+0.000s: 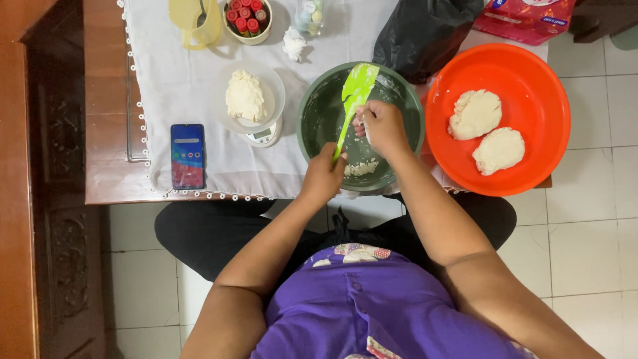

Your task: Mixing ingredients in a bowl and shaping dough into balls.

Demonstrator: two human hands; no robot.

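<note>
Spatula (pixel 354 100): lying over the green bowl (pixel 319 113), long axis running up-right from left hand (pixel 323 176), which is gripping its handle end. Right hand (pixel 382 126) is pinching the blade edge, nearer the blade.

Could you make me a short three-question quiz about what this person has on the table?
1. True or false: the left hand holds the green spatula by its handle.
2. How many dough pieces lie in the orange basin?
3. The right hand is at the spatula's: A) blade B) handle end C) neither.

Key
1. True; it grips the handle over the green bowl.
2. Two.
3. A; the fingers touch the blade near its lower part.
</note>
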